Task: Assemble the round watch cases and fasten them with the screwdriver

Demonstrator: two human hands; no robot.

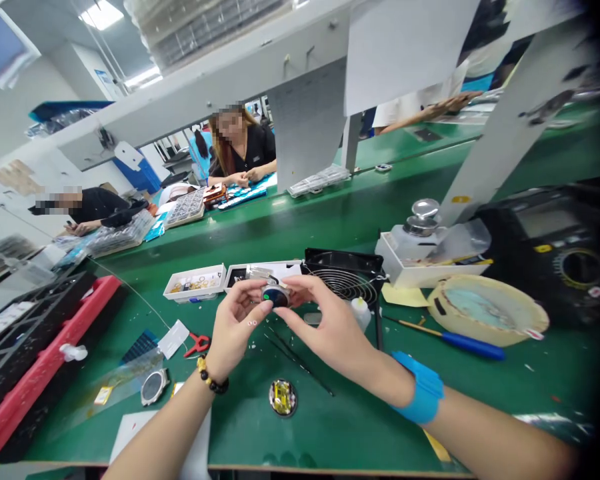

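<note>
Above the middle of the green bench, my left hand and my right hand pinch a round dark watch case between them from both sides. A small green spot shows on its dark face. Below the hands lies a round watch part with yellow and metallic pieces inside. Dark tweezers rest on the bench between my forearms. Left of my left wrist is another round watch case with a grey face. Red-handled cutters lie near a white card.
Behind my hands stand a white parts tray and a black fan. A blue-handled screwdriver lies before a yellowish bowl at right. A red-and-black rack borders the left. Two people sit across the bench.
</note>
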